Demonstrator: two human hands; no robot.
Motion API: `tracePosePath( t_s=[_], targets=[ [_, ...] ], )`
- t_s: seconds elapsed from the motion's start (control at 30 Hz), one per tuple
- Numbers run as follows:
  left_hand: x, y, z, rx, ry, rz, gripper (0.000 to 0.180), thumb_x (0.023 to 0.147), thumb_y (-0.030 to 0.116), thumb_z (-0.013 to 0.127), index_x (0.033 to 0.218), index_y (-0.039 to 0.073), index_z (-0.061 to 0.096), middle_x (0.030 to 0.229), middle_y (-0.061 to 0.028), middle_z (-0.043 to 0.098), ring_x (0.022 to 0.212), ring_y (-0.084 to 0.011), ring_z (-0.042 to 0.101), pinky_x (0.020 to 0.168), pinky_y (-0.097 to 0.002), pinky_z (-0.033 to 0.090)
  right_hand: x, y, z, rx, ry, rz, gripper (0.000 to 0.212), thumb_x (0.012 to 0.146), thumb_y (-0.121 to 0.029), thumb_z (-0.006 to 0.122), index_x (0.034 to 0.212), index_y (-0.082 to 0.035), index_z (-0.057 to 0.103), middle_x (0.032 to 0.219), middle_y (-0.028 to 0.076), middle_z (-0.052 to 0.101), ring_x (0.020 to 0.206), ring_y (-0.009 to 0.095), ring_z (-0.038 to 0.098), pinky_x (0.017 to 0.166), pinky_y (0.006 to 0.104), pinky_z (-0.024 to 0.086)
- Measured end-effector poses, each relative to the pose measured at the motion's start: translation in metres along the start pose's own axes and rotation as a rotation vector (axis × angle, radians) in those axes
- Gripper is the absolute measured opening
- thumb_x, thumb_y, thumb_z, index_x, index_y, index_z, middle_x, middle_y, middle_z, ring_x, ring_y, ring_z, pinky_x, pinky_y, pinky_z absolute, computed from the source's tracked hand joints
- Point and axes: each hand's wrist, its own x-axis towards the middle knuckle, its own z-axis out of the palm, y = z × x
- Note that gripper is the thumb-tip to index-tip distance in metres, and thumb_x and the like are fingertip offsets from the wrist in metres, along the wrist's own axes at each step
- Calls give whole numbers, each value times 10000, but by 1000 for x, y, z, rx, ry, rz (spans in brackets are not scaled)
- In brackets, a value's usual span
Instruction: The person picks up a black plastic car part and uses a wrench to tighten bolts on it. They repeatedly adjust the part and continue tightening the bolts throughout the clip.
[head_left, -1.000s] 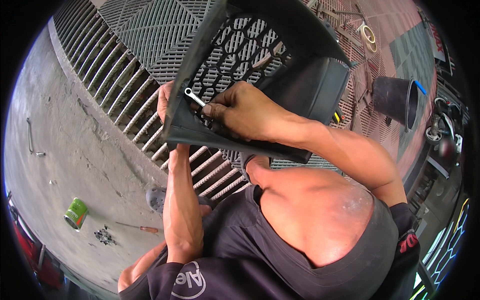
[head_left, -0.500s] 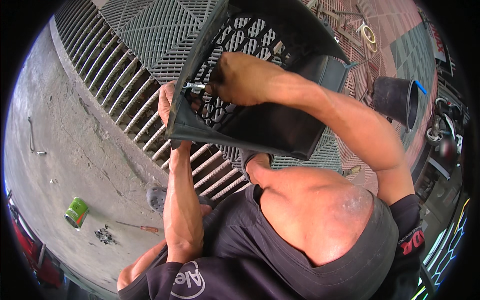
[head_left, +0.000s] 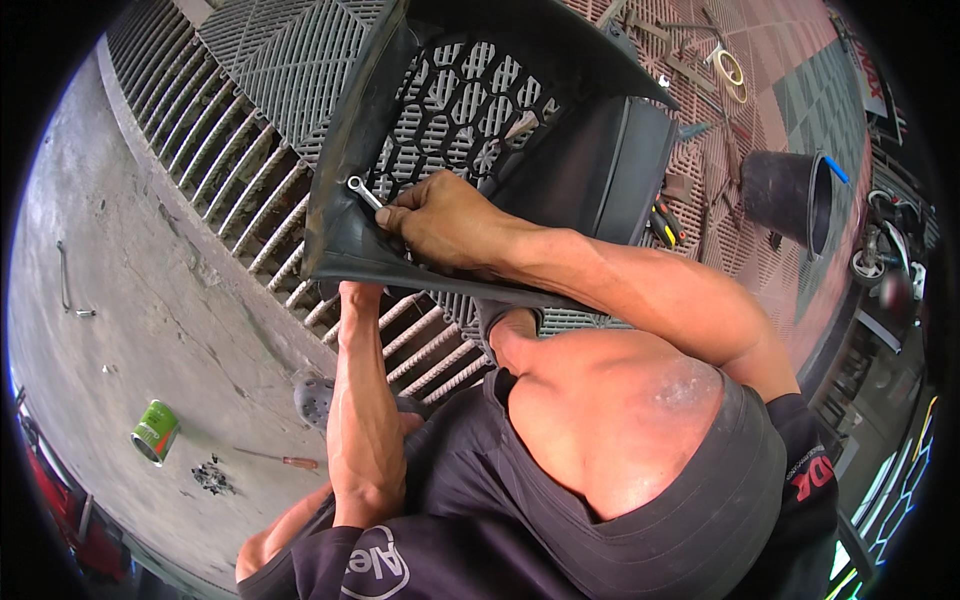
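Note:
In my right hand is a small ring spanner, pinched between thumb and fingers. Its ring end rests against or close to the inner left wall of a black moulded plastic panel. The panel is box-like, with a honeycomb-style mesh at its bottom, and lies tilted in front of my knees. My left hand reaches under the panel's near left corner. Only its wrist end shows, and the panel hides the fingers.
A metal drain grate runs beneath the panel. On the concrete at left lie a long spanner, a green can, a screwdriver and small dark parts. Rightward are a yellow-black handled tool, a tape roll and a black bucket.
My right hand has moved down and nearer with the spanner, which now slants up toward the panel wall. The panel has shifted left. My left fingers have gone out of sight behind it.

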Motion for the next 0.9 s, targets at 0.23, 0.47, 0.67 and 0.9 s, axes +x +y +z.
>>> tracePosePath(
  t_s=[0.23,0.47,0.67,0.9],
  targets=[
    [9,5,-7,475,36,162,211,1085,252,563,1140,56,620,982,-59,659,867,-135,627,747,-294,535,-31,-24,-27,-237,-33,-104,303,1005,-230,650,1068,28,796,912,277,757,868,342,764,833,442,569],
    [20,75,35,-187,120,-69,201,1106,240,493,1097,70,600,837,-76,662,672,-116,623,615,-270,537,-11,-25,-40,-436,-52,-171,294,1023,-263,651,1090,-17,798,894,252,750,854,341,752,823,447,565],
    [22,36,20,-396,246,-225,232,1119,261,446,1069,76,576,768,-73,649,563,-123,605,499,-280,556,1,-47,-54,-706,-145,-261,276,1022,-252,642,1037,-12,777,785,205,719,718,306,694,734,446,546],
    [27,37,25,-432,238,-253,236,1121,268,432,1072,92,582,750,-79,648,565,-127,608,486,-287,561,6,-55,-61,-731,-212,-179,269,1026,-240,630,952,-8,746,673,140,652,584,219,588,592,414,490]
  ],
)
